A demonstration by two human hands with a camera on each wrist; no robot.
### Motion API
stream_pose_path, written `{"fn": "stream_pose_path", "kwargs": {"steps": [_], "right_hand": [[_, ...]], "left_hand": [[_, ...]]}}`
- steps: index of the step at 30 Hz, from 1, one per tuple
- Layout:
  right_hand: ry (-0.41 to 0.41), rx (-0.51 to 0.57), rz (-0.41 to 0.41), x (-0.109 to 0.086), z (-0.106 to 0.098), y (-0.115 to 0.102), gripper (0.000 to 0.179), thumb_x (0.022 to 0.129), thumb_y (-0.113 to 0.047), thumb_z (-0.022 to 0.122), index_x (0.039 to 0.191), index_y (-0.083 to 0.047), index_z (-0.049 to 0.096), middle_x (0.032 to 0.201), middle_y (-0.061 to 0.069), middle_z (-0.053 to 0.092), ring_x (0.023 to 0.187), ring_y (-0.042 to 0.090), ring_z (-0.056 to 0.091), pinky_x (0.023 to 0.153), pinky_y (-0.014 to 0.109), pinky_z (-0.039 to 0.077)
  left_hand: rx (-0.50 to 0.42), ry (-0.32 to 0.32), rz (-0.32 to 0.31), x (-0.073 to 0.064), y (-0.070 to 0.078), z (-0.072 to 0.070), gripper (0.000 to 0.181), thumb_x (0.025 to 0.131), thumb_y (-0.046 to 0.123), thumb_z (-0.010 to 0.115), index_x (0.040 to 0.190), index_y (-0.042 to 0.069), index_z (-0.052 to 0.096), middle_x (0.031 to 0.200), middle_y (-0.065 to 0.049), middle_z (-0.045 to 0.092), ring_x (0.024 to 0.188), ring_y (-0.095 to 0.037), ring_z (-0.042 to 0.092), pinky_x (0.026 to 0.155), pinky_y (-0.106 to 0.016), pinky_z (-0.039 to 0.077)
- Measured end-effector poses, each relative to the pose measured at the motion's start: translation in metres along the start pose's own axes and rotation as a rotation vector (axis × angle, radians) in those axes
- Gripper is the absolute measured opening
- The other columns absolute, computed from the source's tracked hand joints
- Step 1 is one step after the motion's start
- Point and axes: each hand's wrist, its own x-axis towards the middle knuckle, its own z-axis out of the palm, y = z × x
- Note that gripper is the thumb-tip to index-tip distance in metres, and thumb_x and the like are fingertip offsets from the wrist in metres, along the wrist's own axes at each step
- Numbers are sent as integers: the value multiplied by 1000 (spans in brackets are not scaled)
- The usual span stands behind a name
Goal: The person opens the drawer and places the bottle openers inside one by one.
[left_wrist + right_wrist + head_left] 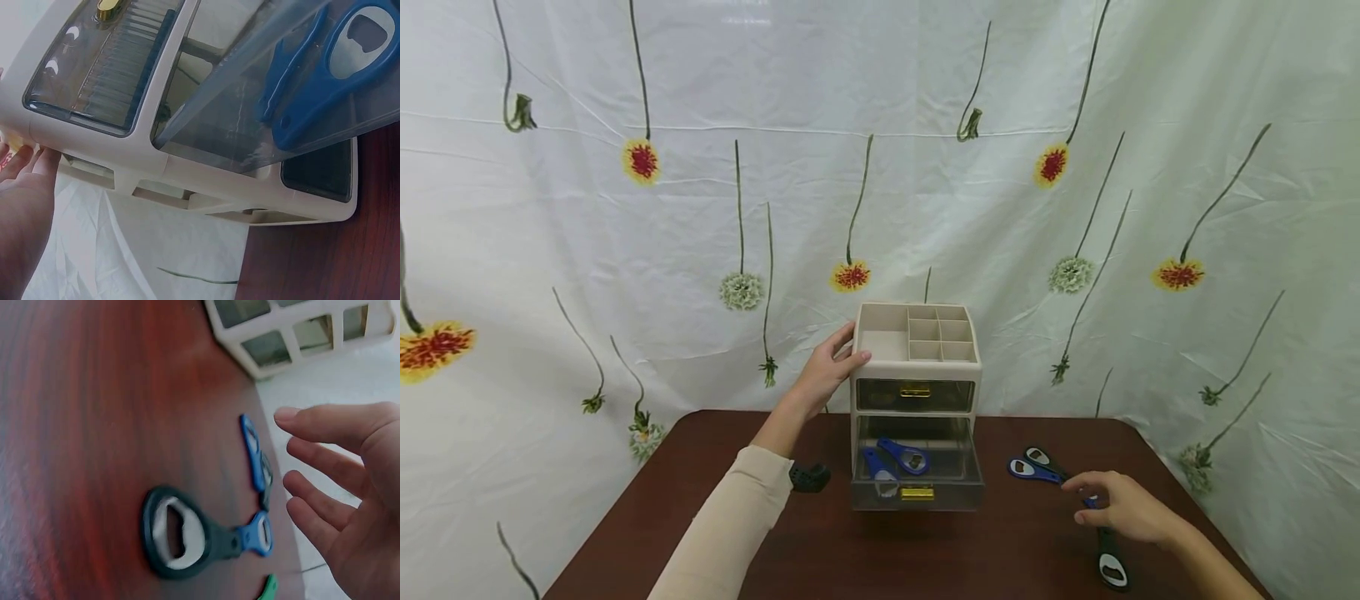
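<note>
A cream drawer organizer (916, 370) stands at the table's back, its clear lower drawer (880, 500) pulled out and its upper drawer closed. Two blue bottle openers (340, 69) lie in the lower drawer. My left hand (829, 367) rests on the organizer's upper left corner, thumb over the top edge and fingers along the side. My right hand (1120, 504), fingers loosely bent and holding nothing, hovers close over bottle openers on the right. Among these, a black bottle opener (178, 534) lies nearest, with its handle end over a blue bottle opener (257, 534).
Beyond these lie another blue bottle opener (1030, 469) and a black bottle opener (1039, 456). A green piece (269, 587) shows low in the right wrist view. A black object (810, 477) sits beside the left sleeve. A flowered cloth (955, 192) hangs behind the dark red table (805, 558).
</note>
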Motion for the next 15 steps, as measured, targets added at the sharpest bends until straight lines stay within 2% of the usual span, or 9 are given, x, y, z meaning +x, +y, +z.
{"fn": "stream_pose_path", "kwargs": {"steps": [3,4,9,12,14,15], "right_hand": [[-67,42,-14,-5,2,14,41,94,-11,77,130,6,65,132,30,60,120,58,53,88,62,52],[-82,39,-20,-7,2,19,41,94,-10,76,130,6,65,132,29,60,120,57,53,88,60,52],[-143,54,-49,-20,2,39,39,95,-9,75,129,5,65,129,27,61,116,48,59,85,38,55],[-211,115,-91,-24,5,54,39,95,-7,73,131,5,64,134,28,57,121,43,57,89,43,55],[-291,128,-162,-23,6,69,42,96,-5,71,136,1,62,141,23,54,128,33,55,91,43,54],[-315,139,-176,-22,7,73,43,96,-5,71,138,1,61,144,23,52,130,34,52,93,43,53]], "left_hand": [[4,2,2,-1,0,0,74,104,15,66,166,12,25,168,-12,23,150,-30,32,112,-54,39],[2,2,2,-1,0,0,74,104,15,66,166,12,25,168,-12,23,150,-30,32,111,-54,39],[4,-2,0,0,1,1,75,104,16,67,166,13,25,168,-10,23,150,-29,32,112,-53,39],[8,-1,-1,0,1,1,75,104,17,67,166,13,25,168,-10,23,150,-29,31,112,-52,38],[9,3,-4,-1,1,1,75,104,17,67,166,14,26,168,-10,23,151,-28,31,113,-52,38],[8,3,-3,-1,1,1,75,104,17,67,166,14,26,168,-10,23,151,-28,31,113,-53,38]]}}
